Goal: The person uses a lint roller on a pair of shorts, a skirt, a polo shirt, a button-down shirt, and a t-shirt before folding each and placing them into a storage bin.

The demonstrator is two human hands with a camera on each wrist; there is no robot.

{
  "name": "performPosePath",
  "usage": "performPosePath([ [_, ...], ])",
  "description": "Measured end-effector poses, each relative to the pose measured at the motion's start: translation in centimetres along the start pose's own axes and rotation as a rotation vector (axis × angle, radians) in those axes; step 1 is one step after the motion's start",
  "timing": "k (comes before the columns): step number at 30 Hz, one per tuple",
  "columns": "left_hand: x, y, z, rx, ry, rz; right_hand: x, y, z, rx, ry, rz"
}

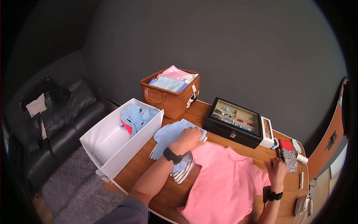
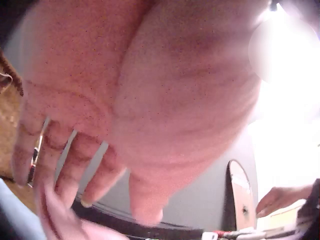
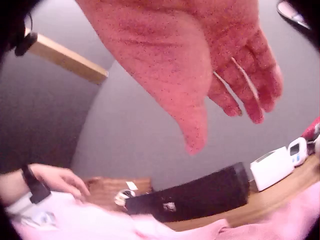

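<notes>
A pink collared shirt (image 1: 223,183) lies spread over the front of the wooden table. My left hand (image 1: 188,140) is over its left sleeve, beside light blue folded clothing (image 1: 166,132) with a striped garment (image 1: 179,175) beneath. In the left wrist view, the fingers of this left hand (image 2: 95,115) extend loosely, with pink cloth (image 2: 65,220) just below them. Above the shirt's other sleeve is my right hand (image 1: 276,171). The right wrist view shows that right hand (image 3: 200,65) raised over the pink cloth (image 3: 100,220), its fingers relaxed and nothing in its palm.
To the left stands a white bin (image 1: 126,156) with blue and red clothes inside. A brown woven basket (image 1: 167,102) of folded clothing is at the back. Behind the shirt sits a black glass-lidded case (image 1: 223,130), next to a white box (image 1: 266,134). Small items line the right edge.
</notes>
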State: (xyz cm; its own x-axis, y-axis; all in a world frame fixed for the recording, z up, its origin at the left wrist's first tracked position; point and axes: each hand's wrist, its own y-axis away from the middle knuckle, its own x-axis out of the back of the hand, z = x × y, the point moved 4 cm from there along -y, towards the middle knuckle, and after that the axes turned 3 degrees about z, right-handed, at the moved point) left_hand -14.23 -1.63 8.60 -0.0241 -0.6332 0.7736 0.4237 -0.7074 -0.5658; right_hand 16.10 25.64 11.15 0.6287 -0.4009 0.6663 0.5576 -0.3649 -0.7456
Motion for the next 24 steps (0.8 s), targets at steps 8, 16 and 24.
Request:
performPosePath([
  [8,-0.3,-0.3,2.1,0.017,0.078,-0.189,-0.4,1.1,-2.3,-0.115,-0.286,-0.563],
  [16,-10.6,3.4,6.9,-0.165,0.252,-0.727,-5.4,6.5,-0.6,0.043,-0.043,-0.838],
  [24,-10.0,4.4,8.2,-0.078,0.084,-0.827,-6.5,7.7,0.3,-0.057,-0.061,-0.889],
])
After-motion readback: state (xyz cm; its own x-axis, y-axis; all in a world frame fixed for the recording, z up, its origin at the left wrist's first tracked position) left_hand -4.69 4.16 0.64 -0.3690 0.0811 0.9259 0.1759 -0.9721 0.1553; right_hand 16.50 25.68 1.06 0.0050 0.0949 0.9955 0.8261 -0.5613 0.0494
